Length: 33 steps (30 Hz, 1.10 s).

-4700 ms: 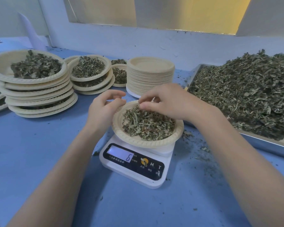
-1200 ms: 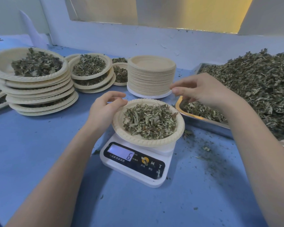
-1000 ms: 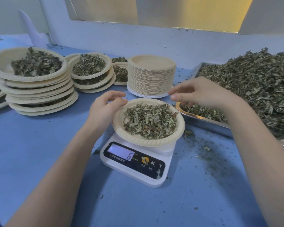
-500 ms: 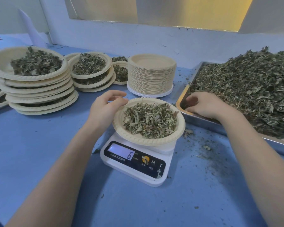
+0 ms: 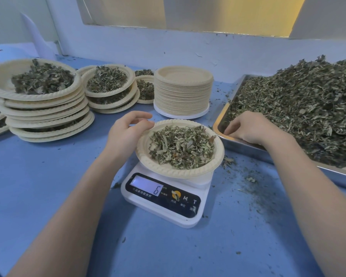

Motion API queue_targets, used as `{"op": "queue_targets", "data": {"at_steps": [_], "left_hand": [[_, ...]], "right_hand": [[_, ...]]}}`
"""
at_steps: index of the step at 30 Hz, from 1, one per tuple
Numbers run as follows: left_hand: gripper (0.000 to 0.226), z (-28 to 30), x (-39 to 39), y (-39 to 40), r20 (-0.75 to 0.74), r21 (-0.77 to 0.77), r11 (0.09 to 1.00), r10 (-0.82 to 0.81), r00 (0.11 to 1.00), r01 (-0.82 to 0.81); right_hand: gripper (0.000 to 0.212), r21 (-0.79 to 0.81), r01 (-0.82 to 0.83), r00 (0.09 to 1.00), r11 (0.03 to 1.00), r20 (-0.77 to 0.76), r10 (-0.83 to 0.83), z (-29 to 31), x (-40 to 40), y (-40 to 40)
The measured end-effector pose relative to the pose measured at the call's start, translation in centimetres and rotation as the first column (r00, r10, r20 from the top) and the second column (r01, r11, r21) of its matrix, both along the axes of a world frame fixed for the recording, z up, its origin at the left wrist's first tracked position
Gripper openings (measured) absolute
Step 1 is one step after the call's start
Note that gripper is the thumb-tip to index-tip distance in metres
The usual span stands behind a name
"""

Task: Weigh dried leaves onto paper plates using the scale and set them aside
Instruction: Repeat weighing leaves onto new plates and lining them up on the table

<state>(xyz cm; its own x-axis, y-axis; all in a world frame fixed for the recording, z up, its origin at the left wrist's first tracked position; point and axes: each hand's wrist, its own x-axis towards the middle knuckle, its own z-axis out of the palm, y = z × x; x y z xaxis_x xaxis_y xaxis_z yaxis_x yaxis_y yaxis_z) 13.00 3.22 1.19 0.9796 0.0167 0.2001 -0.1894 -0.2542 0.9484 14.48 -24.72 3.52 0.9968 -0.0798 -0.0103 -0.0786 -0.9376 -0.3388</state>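
Leaves [image 5: 181, 149] fill the paper plate [image 5: 146, 158] we have on the white kitchen scale [image 5: 164, 198], whose display [image 5: 146, 186] reads 6. Our left hand [image 5: 126, 132] rests at the plate's left rim, fingers loosely curved, the thumb touching the edge. Our right hand [image 5: 250, 127] reaches into the near corner of the steel tray [image 5: 238, 145], its fingers curled down into the heap of dried leaves [image 5: 300, 108]; whether they hold any we cannot tell. Behind the scale stands a stack of empty plates [image 5: 183, 92]. At the left of the blue bench [image 5: 38, 186] sit stacks of filled plates [image 5: 40, 98], and crumbs [image 5: 254, 188] lie beside the scale.
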Motion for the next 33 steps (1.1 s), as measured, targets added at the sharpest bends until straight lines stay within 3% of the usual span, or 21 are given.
{"op": "queue_targets", "data": {"at_steps": [3, 6, 9, 14, 19, 21, 23, 27, 29, 33], "left_hand": [[0.04, 0.1, 0.0, 0.0, -0.004, 0.0, 1.0, 0.003, 1.0, -0.003], [0.04, 0.1, 0.0, 0.0, -0.006, 0.003, 1.0, 0.004, 1.0, -0.004], [0.039, 0.1, 0.0, 0.0, -0.011, -0.006, 1.0, 0.002, 1.0, -0.002], [0.039, 0.1, 0.0, 0.0, -0.011, -0.022, 1.0, 0.003, 1.0, -0.003], [0.04, 0.2, -0.1, 0.0, -0.019, -0.017, 1.0, -0.002, 1.0, 0.002], [0.039, 0.2, -0.2, 0.0, -0.02, -0.018, 1.0, 0.0, 1.0, 0.0], [0.039, 0.3, -0.3, 0.0, -0.02, -0.018, 1.0, -0.002, 1.0, 0.002], [0.041, 0.2, -0.2, 0.0, -0.021, -0.013, 1.0, -0.001, 1.0, 0.001], [0.041, 0.2, -0.2, 0.0, -0.021, -0.015, 1.0, 0.0, 1.0, 0.0], [0.032, 0.3, -0.4, -0.1, -0.022, -0.014, 1.0, -0.014, 1.0, 0.014]], "right_hand": [[0.004, -0.117, 0.022, 0.999, 0.993, -0.021, -0.024, 0.2, -0.2, -0.1], [0.019, -0.117, 0.004, 0.999, 0.993, -0.036, -0.008, 0.4, -0.1, 0.0], [0.02, -0.094, 0.003, 1.0, 0.996, -0.021, -0.005, 0.6, -0.1, 0.4], [0.011, 0.204, 0.064, 0.987, 0.977, 0.13, -0.092, 1.9, -0.8, -0.1], [0.011, 0.437, -0.023, 0.947, 0.899, 0.298, -0.12, 3.5, -1.5, 0.5], [0.01, 0.415, -0.036, 0.942, 0.909, 0.319, -0.108, 3.8, -1.6, 0.7], [0.01, 0.297, -0.008, 0.954, 0.955, 0.288, -0.082, 3.8, -1.4, 0.6], [0.022, 0.012, -0.034, 0.999, 0.999, 0.026, 0.033, 3.2, -1.7, 0.3], [0.021, 0.042, -0.076, 0.997, 0.996, -0.01, 0.077, 3.4, -1.9, 0.5], [0.02, 0.129, -0.186, 0.98, 0.974, 0.097, 0.174, 4.5, -2.4, 1.3]]}}
